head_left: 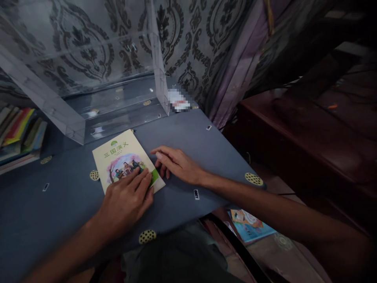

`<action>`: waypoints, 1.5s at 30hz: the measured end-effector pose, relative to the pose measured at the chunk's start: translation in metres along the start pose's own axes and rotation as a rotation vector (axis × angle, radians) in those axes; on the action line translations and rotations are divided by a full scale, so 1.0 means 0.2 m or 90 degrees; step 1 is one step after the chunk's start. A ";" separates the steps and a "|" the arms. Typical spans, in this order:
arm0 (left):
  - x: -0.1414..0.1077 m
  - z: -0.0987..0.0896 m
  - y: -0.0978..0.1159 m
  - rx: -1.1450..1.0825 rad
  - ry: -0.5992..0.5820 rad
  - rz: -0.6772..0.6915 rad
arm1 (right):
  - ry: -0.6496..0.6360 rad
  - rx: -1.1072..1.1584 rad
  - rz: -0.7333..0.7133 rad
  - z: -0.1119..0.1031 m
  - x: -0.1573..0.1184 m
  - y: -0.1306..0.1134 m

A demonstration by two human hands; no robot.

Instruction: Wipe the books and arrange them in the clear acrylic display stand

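A cream paperback book (101,157) with green Chinese lettering and a painted scene of figures lies closed on the grey-blue tablecloth (182,212). Across the lower part of its cover rests my left hand (125,194), fingers stretched out and lying flat. My right hand (176,163) is just beyond the book's right edge, its fingers partly bent and slightly apart, with nothing visible in them. Whether its fingertips touch the book's edge I cannot tell. The lower left corner of the cover is hidden under my left hand.
Behind the book stands a clear acrylic shelf (73,127). Stacked books (22,137) are at the far left, and a blurred white packet (178,100) lies at the back right corner. Patterned curtains (191,47) hang behind. Below the table's right edge are colourful books (253,228).
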State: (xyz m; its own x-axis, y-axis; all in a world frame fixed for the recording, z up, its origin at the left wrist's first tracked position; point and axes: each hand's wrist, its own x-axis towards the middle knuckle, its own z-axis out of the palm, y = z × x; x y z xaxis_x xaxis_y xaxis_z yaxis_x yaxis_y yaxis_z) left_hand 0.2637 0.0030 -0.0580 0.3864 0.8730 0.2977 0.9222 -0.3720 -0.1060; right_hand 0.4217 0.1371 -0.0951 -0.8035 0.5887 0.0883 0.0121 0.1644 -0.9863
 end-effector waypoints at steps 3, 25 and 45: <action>-0.01 0.00 0.00 0.004 -0.001 -0.010 | 0.007 -0.097 -0.034 -0.01 -0.01 -0.01; -0.12 0.17 -0.51 -0.012 -0.074 -0.428 | -0.152 -0.593 -0.154 0.11 0.40 0.10; -0.14 0.25 -0.69 -0.863 0.451 -0.743 | -0.023 -0.570 -0.119 0.13 0.45 0.17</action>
State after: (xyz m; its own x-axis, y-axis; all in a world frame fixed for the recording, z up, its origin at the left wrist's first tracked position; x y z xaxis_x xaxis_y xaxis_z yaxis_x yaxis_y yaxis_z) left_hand 0.1262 0.0463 -0.0980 -0.7181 0.6955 -0.0251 -0.0839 -0.0508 0.9952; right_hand 0.3333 0.1753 -0.1248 -0.8571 0.4679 0.2157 0.3248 0.8157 -0.4788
